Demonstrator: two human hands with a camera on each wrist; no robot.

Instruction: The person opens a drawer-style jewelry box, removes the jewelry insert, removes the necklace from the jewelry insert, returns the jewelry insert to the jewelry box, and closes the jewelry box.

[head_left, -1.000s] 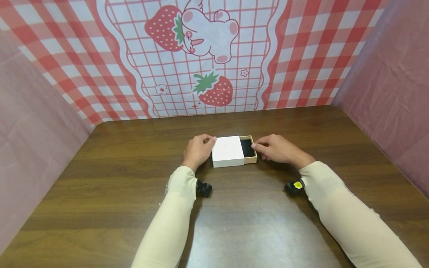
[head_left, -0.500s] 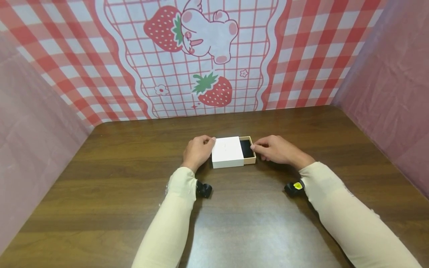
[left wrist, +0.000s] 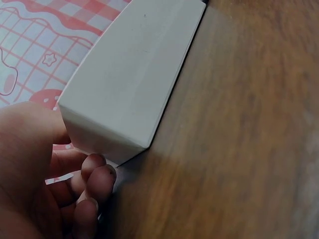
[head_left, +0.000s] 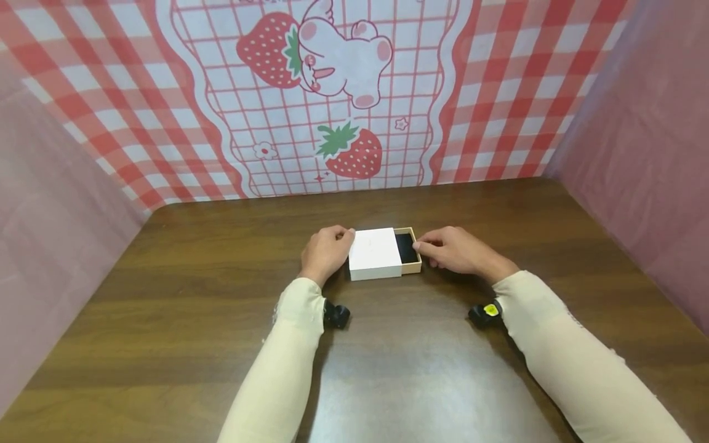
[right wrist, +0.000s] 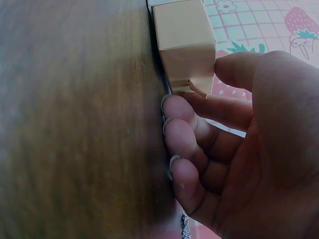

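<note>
A white slide-out box lies on the table, its outer sleeve (head_left: 375, 249) covering most of a tan inner drawer (head_left: 411, 268). The drawer sticks out at the right, showing a black lining or item inside. My left hand (head_left: 326, 252) holds the sleeve's left end, thumb near the top edge; in the left wrist view its curled fingers (left wrist: 99, 181) sit against that end. On the other side my right hand (head_left: 456, 249) pinches the drawer's outer end. The right wrist view shows the thumb (right wrist: 234, 69) at the drawer's upper edge and the index finger by a small cut in the end wall.
The brown wooden table (head_left: 166, 344) runs up to a red-and-white strawberry-print cloth (head_left: 354, 154) behind the box. Pink cloths (head_left: 626, 147) hang at both sides. Each wrist carries a small black camera (head_left: 336, 315).
The head view has tilted up slightly, so everything sits a little lower. Both hands keep their hold, and the drawer stands out about as far as before.
</note>
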